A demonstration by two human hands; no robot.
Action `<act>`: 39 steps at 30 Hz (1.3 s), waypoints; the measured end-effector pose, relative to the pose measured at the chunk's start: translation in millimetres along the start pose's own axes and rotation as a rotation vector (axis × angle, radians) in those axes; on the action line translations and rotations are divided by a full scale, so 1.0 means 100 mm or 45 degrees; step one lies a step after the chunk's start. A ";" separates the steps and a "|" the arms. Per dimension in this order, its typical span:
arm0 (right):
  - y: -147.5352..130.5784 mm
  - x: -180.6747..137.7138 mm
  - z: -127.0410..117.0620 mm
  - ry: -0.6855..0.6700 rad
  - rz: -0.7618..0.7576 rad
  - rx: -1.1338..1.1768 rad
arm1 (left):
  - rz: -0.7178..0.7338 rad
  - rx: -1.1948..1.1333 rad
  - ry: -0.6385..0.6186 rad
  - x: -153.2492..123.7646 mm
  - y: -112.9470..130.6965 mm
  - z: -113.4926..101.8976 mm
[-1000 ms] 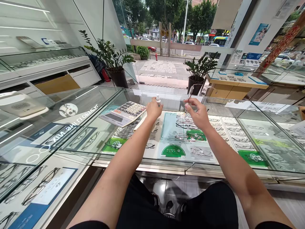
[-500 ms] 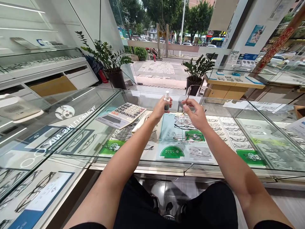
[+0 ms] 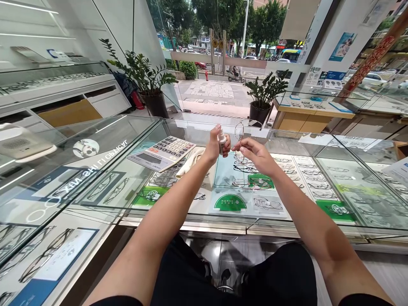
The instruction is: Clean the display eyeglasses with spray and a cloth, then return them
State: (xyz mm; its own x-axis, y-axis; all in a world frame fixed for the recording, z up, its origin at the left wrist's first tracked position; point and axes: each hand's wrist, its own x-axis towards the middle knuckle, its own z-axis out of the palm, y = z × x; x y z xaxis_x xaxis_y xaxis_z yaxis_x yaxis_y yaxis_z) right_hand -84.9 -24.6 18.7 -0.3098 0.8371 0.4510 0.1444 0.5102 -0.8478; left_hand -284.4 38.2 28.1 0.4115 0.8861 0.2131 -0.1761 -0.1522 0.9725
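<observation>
My left hand [image 3: 214, 146] is wrapped round a small white-topped spray bottle [image 3: 221, 137], its thumb up at the nozzle. Just to the right, my right hand [image 3: 256, 155] pinches a pair of thin-rimmed eyeglasses [image 3: 239, 131] by the frame. The glasses are held up above the counter, close to the bottle but apart from it. A cream cloth [image 3: 191, 162] lies crumpled on the glass left of my hands, beside a large calculator [image 3: 162, 154].
Under my forearms is a glass display counter [image 3: 197, 212] with several rows of eyeglasses inside. A beige device [image 3: 25, 142] stands at the far left. Beyond the counter are two potted plants [image 3: 149, 80] and a glass door.
My right hand has brought the glasses left, nearer the bottle, and turned them. My left thumb has risen to the bottle's top.
</observation>
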 end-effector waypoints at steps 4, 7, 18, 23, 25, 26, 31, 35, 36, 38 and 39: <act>-0.03 0.00 0.02 -0.068 0.001 0.052 | 0.162 0.197 0.088 0.02 -0.08 0.02; -0.04 -0.01 0.04 -0.110 0.003 0.093 | 0.214 0.300 0.091 0.01 -0.08 0.03; -0.05 -0.01 0.04 -0.138 0.007 0.085 | 0.296 0.314 0.123 0.00 -0.05 0.05; -0.02 0.04 -0.06 0.059 0.002 0.133 | 0.251 0.314 0.051 -0.01 -0.08 0.05; 0.00 0.05 -0.10 0.156 -0.001 0.130 | 0.221 0.364 -0.027 -0.01 -0.13 0.07; 0.01 0.06 -0.11 0.177 -0.001 0.124 | 0.219 0.388 -0.069 -0.01 -0.16 0.08; 0.04 0.07 -0.09 0.170 0.007 0.120 | 0.293 0.414 -0.137 -0.01 -0.24 0.10; 0.04 0.07 -0.06 0.187 0.017 0.154 | 0.273 0.447 -0.093 -0.03 -0.22 0.09; 0.04 0.06 -0.06 0.182 0.025 0.149 | 0.266 0.473 -0.109 -0.03 -0.22 0.09; 0.04 0.06 -0.05 0.169 0.033 0.138 | 0.265 0.512 -0.139 -0.03 -0.22 0.09; 0.04 0.06 -0.05 0.168 0.030 0.137 | 0.273 0.515 -0.139 -0.03 -0.23 0.09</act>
State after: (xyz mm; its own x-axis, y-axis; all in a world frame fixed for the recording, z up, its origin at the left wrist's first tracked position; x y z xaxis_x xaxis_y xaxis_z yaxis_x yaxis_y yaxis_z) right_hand -81.3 -16.9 19.8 -0.1807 0.8707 0.4574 0.0462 0.4721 -0.8804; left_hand -273.0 35.1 6.5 0.4994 0.7681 0.4008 0.0865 -0.5045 0.8591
